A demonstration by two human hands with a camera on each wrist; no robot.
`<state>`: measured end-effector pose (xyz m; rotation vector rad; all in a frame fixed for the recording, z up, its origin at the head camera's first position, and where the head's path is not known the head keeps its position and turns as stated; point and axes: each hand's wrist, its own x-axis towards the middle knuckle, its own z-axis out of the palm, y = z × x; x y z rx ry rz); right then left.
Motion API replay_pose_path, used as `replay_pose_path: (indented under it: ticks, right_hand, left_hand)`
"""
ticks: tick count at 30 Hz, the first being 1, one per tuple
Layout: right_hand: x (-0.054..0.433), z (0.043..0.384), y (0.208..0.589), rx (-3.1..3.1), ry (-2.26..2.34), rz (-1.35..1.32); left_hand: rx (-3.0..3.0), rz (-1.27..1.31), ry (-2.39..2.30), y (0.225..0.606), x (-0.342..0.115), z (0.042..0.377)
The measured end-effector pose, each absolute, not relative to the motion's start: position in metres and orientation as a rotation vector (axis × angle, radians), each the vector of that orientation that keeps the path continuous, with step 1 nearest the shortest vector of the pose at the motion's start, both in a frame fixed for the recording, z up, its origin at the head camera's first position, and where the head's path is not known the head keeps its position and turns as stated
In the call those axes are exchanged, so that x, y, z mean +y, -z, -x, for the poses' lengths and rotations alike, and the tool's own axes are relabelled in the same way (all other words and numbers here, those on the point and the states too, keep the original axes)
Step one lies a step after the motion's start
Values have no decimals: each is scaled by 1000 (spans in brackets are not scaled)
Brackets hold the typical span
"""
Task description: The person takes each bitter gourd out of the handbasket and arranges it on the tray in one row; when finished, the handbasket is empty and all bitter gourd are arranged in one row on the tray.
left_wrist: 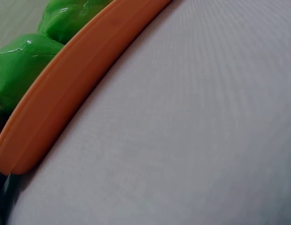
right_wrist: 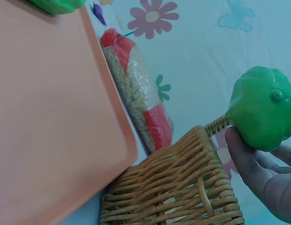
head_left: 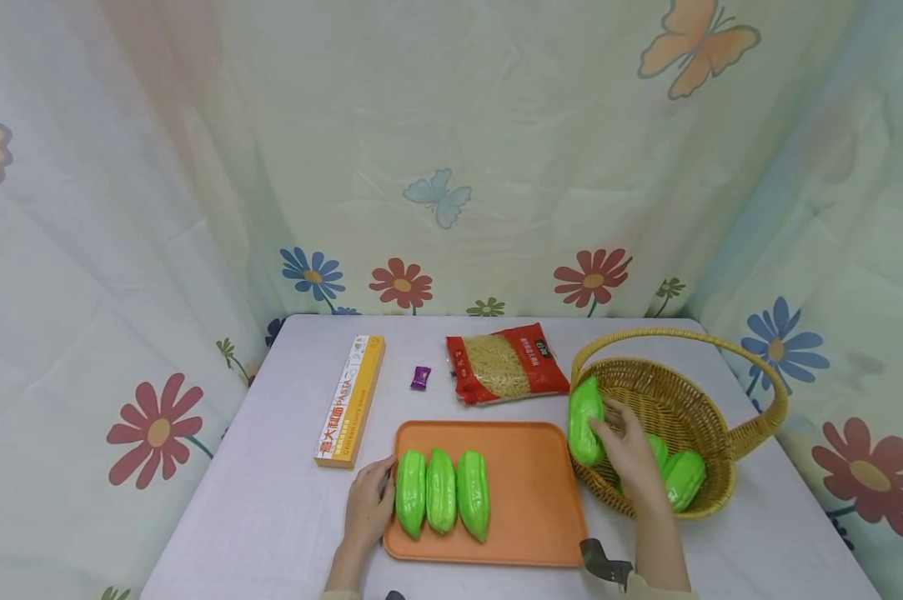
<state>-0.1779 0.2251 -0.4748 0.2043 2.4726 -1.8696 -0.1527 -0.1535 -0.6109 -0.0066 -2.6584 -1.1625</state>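
My right hand (head_left: 628, 450) holds a glossy green ridged vegetable (head_left: 586, 422) over the left rim of a wicker basket (head_left: 709, 417). In the right wrist view, its fingers and thumb lie round the lower side of this lobed vegetable (right_wrist: 261, 108), above the basket's woven wall (right_wrist: 173, 187). More green vegetables (head_left: 684, 481) lie in the basket, partly hidden by my arm. My left hand (head_left: 368, 504) grips the left edge of an orange tray (head_left: 534, 492). On the tray's left half, three similar vegetables (head_left: 441, 492) lie side by side.
Behind the tray lies a red bag of pasta (head_left: 499, 364), close to the basket. A small purple wrapped candy (head_left: 420, 378) is left of it. A yellow-and-white pasta box (head_left: 351, 400) lies farther left. The basket's tall handle (head_left: 684, 335) arches above it.
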Motion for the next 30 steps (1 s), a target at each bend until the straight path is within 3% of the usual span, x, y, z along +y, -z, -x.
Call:
replay_pose_path:
  ticks: [15,30]
  right_hand:
    - [196,168,474,2576,1750,-43]
    - [159,167,499,2488,1790,18]
  left_hand:
    - [-2659,15,1142,610,-156,153]
    - [-2643,22,1146,611,-153,152]
